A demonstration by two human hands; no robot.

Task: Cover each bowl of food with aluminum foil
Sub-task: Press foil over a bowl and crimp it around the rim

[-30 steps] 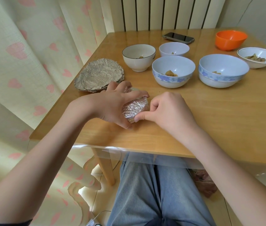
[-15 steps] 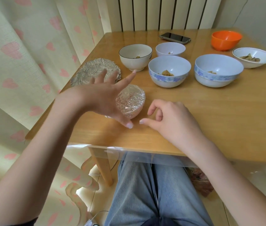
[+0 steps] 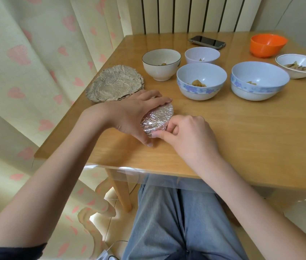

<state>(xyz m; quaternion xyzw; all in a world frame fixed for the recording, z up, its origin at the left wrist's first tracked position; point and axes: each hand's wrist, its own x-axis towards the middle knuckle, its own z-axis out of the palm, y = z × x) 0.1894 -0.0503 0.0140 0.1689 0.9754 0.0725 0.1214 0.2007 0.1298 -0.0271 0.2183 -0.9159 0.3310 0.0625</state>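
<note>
Near the front edge of a wooden table [image 3: 242, 139], toward seven o'clock on its top, sits a foil-wrapped bowl [image 3: 157, 119], crinkled silver covering all that shows of it. A person's left hand [image 3: 129, 117] curls around its left side, fingers over the far rim and thumb at the near base. Their right hand [image 3: 186, 136] meets it from four o'clock, thumb and forefinger pinching the foil at the lower rim, the other fingers tucked in.

At ten o'clock from the wrapped bowl lies a stack of foil sheets [image 3: 113, 83], round and wrinkled. Beyond, from twelve to two o'clock, stand uncovered bowls: a white bowl with a dark rim [image 3: 160, 69], a small pale bowl [image 3: 202, 54], two blue-patterned bowls [image 3: 201, 91] [image 3: 257, 91] side by side, a shallow white dish [image 3: 300, 69] holding food pieces, and an orange bowl [image 3: 266, 46]. A phone [image 3: 207, 42] lies flat at the far edge. Heart-printed curtains [image 3: 35, 62] hang at nine o'clock.
</note>
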